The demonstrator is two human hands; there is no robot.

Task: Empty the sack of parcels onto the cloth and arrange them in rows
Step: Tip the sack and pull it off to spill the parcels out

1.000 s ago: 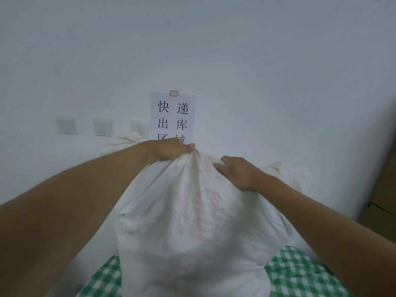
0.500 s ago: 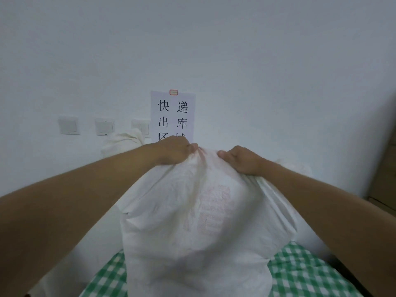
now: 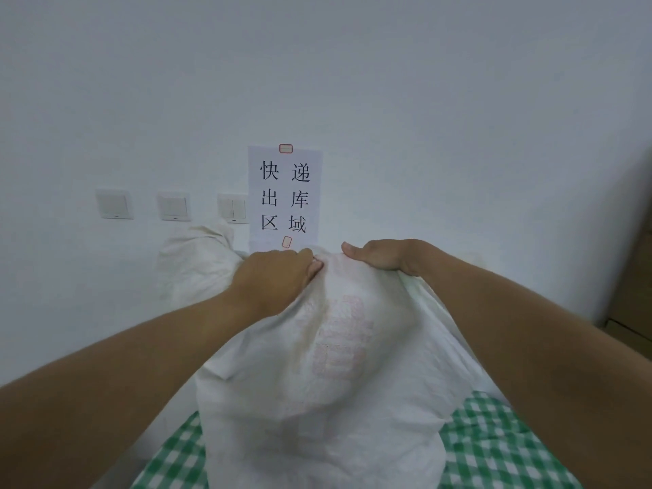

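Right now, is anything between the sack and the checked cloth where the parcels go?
Nothing visible: the sack stands directly on the green checked cloth, with the left hand and right hand at its top.

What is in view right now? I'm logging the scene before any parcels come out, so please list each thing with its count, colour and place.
Sack: one, white with faded red print, upright on the cloth, centre.
Cloth: one, green and white check, under the sack.
Second sack: one, off-white, behind, left of centre by the wall.
Paper sign: one, white with black characters, taped to the wall.
Wall switches: three, white, left of the sign.
Parcels: none visible.
Left hand: grips the sack top.
Right hand: on the sack top, fingers hidden behind it.
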